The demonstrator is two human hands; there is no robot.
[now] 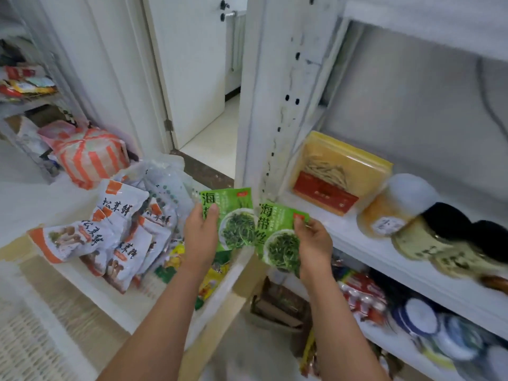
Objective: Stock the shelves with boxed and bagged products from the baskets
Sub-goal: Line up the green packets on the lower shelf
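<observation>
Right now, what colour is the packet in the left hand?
Bright green packet with dark characters and a white bowl of dark greens; head view.

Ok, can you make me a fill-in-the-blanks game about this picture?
The person holds ____ green packets, one in the left hand, one in the right hand.
The yellow box rests on a white ____.
The white bags have black writing and ____ trim.
Missing words: two, shelf, orange.

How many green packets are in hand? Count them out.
2: one green packet in the left hand, another in the right hand. Others may lie hidden in the basket.
</observation>
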